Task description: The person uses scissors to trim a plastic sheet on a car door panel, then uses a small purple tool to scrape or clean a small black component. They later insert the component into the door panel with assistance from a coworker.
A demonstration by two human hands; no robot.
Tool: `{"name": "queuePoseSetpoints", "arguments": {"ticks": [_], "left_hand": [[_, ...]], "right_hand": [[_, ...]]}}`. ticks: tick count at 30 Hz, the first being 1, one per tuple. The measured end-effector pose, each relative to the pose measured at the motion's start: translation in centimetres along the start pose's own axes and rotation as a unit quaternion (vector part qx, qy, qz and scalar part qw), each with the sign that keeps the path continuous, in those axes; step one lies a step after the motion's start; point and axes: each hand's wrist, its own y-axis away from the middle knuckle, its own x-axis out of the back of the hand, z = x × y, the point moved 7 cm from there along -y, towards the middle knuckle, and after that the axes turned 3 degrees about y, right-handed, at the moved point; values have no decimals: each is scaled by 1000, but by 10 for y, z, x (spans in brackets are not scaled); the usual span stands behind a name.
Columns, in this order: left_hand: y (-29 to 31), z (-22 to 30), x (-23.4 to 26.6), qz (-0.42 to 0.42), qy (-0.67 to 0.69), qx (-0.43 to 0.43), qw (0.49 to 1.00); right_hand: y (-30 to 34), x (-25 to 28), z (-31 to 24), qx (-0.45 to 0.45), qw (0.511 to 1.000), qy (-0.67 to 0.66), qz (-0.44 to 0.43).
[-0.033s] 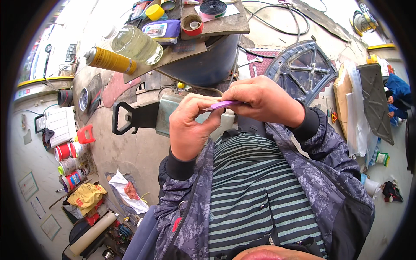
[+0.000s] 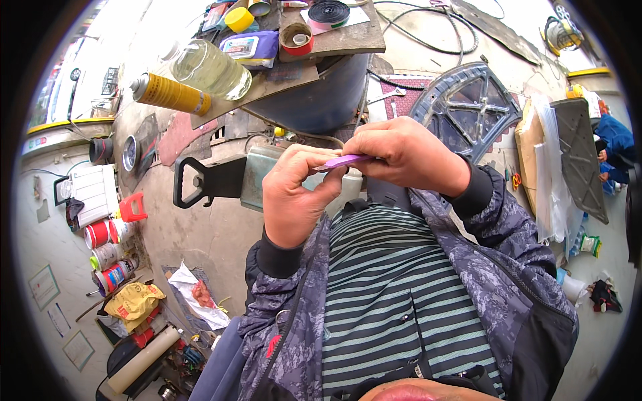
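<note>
Between left hand (image 2: pixel 293 190) and right hand (image 2: pixel 409 154), 1 thin flat purple piece (image 2: pixel 344 161), gripped by both: left thumb and fingers pinch its left end, right fingers curl closed over its right end. Beyond hands to left, wooden desk (image 2: pixel 352 41) carrying 1 yellow spray can (image 2: pixel 174 95), 1 clear bottle (image 2: pixel 212 69) of pale liquid, 1 purple pack (image 2: pixel 249 49) and 1 red roll (image 2: pixel 299 49). Left of left hand, black handle (image 2: pixel 223 179) beside grey box (image 2: pixel 256 179). Beyond right hand, wrench (image 2: pixel 385 96) near fan-shaped dark panel (image 2: pixel 471 101).

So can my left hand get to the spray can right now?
Probably yes, with a stretch: nothing stands before the spray can, though your left hand is busy with the purple piece.
</note>
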Motion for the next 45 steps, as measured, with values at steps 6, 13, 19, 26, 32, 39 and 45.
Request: {"name": "queuePoseSetpoints", "arguments": {"ticks": [6,13,19,26,32,39,45], "left_hand": [[-6,1,0,32,5,0,999],[-26,6,-4,64,-81,-32,994],[-33,-1,-14,55,65,74,994],[-57,10,-11,73,97,36,992],[-74,15,-15,79,0,-15,997],[-87,43,-24,79,-182,-94,976],[-92,45,-22,91,-207,-116,967]], "right_hand": [[-10,1,7,-17,1000,-4,4],[-24,12,27,-99,990,-100,8],[-37,23,34,-71,994,-77,40],[-37,49,40,-77,983,-157,55],[-48,59,45,-7,992,-104,67],[-64,70,52,-21,994,-100,36],[-74,70,53,-29,995,-96,-14]]}}
